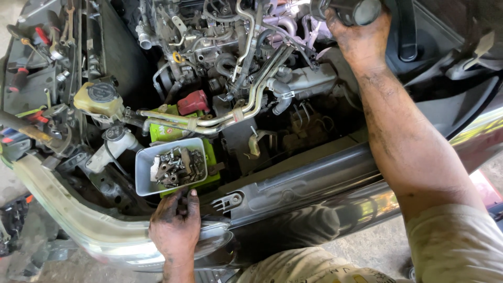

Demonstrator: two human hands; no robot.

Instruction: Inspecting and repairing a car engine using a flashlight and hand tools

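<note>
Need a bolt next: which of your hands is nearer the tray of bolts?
Left. The left hand touches the near edge of the tray; the right hand is far across the engine bay, gripping a dark hose.

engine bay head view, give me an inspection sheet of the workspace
surface: open engine bay, front panel bare and dusty
job's things: grey tray of bolts and small metal parts, resting on a green-topped battery
clutter: hand tools piled at the bay's left edge
hands: left hand grimy, fingertips at the tray's near edge; right hand grips a dark round part at top
cables: hoses and metal pipes cross the engine
surroundings: yellowish fluid reservoir left, concrete floor below
</note>
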